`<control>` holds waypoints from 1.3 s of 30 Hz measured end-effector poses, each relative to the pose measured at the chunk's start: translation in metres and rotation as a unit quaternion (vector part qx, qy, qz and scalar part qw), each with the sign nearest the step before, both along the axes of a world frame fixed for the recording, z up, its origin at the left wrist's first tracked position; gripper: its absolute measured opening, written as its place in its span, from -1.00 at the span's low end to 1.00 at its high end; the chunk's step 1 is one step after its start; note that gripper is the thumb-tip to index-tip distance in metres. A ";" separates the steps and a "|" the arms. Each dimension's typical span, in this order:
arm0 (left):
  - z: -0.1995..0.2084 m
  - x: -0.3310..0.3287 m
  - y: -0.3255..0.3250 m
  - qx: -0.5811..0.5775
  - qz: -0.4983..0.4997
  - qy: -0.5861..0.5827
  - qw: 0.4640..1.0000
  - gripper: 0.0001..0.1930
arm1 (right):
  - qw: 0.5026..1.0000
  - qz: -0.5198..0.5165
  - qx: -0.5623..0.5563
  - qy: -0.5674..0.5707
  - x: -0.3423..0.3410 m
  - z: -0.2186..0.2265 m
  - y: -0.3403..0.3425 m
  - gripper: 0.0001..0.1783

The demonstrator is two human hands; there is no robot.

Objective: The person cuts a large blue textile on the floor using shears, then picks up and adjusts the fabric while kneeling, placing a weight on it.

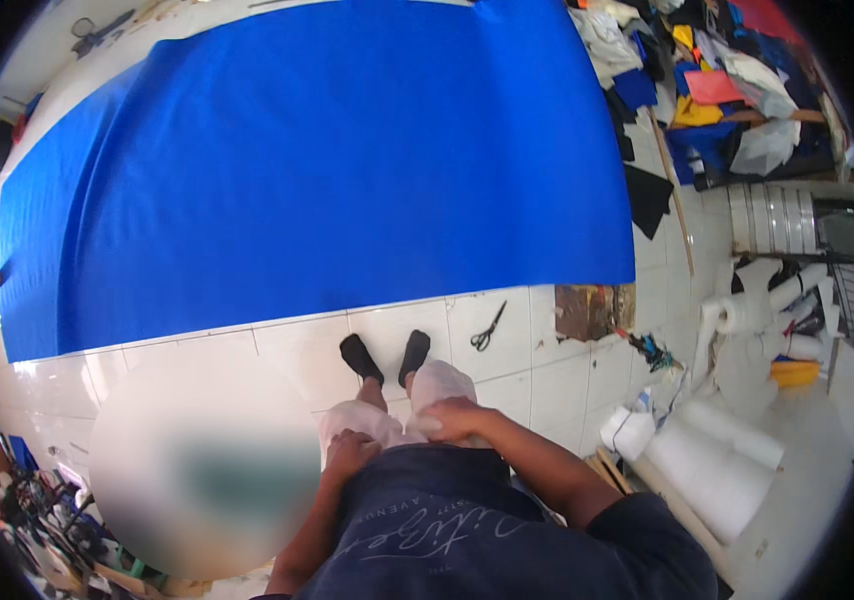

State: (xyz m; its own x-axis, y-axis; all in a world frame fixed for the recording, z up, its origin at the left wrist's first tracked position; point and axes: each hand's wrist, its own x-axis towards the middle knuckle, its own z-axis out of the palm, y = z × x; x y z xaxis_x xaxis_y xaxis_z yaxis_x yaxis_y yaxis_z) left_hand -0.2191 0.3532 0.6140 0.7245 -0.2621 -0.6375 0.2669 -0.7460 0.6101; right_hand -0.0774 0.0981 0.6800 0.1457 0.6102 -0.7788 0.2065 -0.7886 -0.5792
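Note:
Both my hands are at the front of my pale pinkish shorts [444,384], just below the hem of a dark T-shirt. The fingers of my left hand [350,453] are curled on the cloth over the left thigh. My right hand [455,420] is closed on a bunched bit of the shorts at the right thigh. Beyond my feet in dark socks, a large blue sheet of fabric [347,170] lies spread over the white tiles, with long folds on its left side. Black-handled scissors [488,328] lie on the floor right of my feet, apart from my hands.
Piled cloth scraps [737,90] fill a shelf at far right. White rolls [712,470] lean at lower right, near a brown patch [587,312] on the floor. A black fabric piece [649,200] lies beside the blue sheet. Clutter [47,520] stands at lower left; a blurred area hides part of the floor.

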 end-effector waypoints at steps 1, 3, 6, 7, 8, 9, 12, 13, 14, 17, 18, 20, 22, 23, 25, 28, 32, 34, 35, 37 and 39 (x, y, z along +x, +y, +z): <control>0.005 0.004 -0.004 -0.015 0.013 0.048 0.999 -0.63 | 1.000 0.006 -0.004 -0.010 -0.015 -0.010 -0.007 -0.56; 0.017 0.005 -0.009 -0.038 0.042 0.150 0.987 -0.66 | 0.999 0.021 -0.007 -0.024 -0.056 -0.038 -0.019 -0.63; 0.058 0.002 -0.007 -0.073 0.062 0.248 0.964 -0.70 | 0.991 -0.112 -0.066 0.007 -0.069 0.002 -0.036 -0.70; 0.043 -0.028 -0.001 -0.136 -0.007 0.239 0.961 -0.71 | 0.991 -0.118 -0.045 0.049 -0.074 0.010 -0.046 -0.71; 0.027 -0.056 0.004 -0.196 -0.072 0.228 0.951 -0.69 | 0.988 -0.121 -0.021 0.092 -0.080 0.013 -0.058 -0.72; 0.043 -0.050 -0.010 -0.206 -0.077 0.294 0.930 -0.68 | 0.979 -0.136 0.000 0.150 -0.088 0.015 -0.072 -0.73; 0.070 -0.074 -0.057 -0.238 -0.080 0.351 0.902 -0.67 | 0.955 -0.040 -0.010 0.295 -0.100 -0.001 -0.085 -0.72; 0.058 -0.100 -0.072 -0.253 -0.076 0.349 0.899 -0.67 | 0.944 -0.004 0.025 0.328 -0.119 -0.029 -0.094 -0.69; 0.037 -0.117 -0.085 -0.267 -0.075 0.350 0.895 -0.67 | 0.930 0.029 0.060 0.362 -0.139 -0.062 -0.103 -0.66; -0.066 -0.086 -0.099 -0.425 -0.113 0.334 0.834 -0.65 | 0.932 0.046 0.077 0.351 -0.115 -0.132 -0.105 -0.63; -0.106 -0.056 -0.099 -0.337 -0.025 0.335 0.880 -0.67 | 0.952 0.032 0.086 0.291 -0.093 -0.159 -0.110 -0.62; -0.165 0.053 -0.105 -0.097 -0.049 0.124 0.986 -0.71 | 0.957 -0.164 0.079 0.227 -0.060 -0.286 -0.144 -0.66; -0.327 0.051 -0.063 -0.138 0.429 0.059 0.891 -0.75 | 0.925 -0.343 0.056 0.151 0.021 -0.370 -0.169 -0.73; -0.369 0.082 -0.050 0.001 0.465 0.013 0.885 -0.78 | 0.891 -0.432 0.026 0.134 0.079 -0.397 -0.184 -0.76; -0.451 0.123 -0.033 -0.058 0.623 -0.007 0.780 -0.75 | 0.763 -0.644 -0.028 0.053 0.119 -0.491 -0.260 -0.62; -0.546 0.135 0.017 0.060 0.608 -0.006 0.792 -0.63 | 0.676 -0.729 -0.095 0.050 0.133 -0.593 -0.322 -0.32; -0.597 0.178 -0.018 0.158 0.632 -0.108 0.751 -0.28 | 0.470 -0.877 -0.095 -0.007 0.123 -0.657 -0.417 -0.43; -0.618 0.166 0.011 0.162 0.705 -0.079 0.686 -0.24 | 0.400 -0.916 -0.023 -0.008 0.119 -0.688 -0.400 -0.53; -0.629 0.175 0.000 0.154 0.725 -0.070 0.668 -0.26 | 0.369 -0.928 0.050 -0.025 0.111 -0.699 -0.412 -0.56; -0.622 0.169 0.006 0.151 0.746 -0.071 0.645 -0.25 | 0.309 -0.935 0.171 -0.009 0.112 -0.725 -0.374 -0.61; -0.618 0.174 0.008 0.160 0.784 -0.081 0.595 -0.24 | 0.246 -0.945 0.214 -0.014 0.127 -0.700 -0.349 -0.65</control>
State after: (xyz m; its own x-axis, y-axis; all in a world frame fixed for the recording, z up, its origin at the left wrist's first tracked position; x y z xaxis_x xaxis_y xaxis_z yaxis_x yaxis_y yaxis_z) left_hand -0.0447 0.3615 -0.0042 -0.0231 0.9320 -0.3618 0.7452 0.2573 0.6153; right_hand 0.0497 -0.2513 -0.0202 0.4855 -0.5429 -0.6853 -0.2862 0.6420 -0.7113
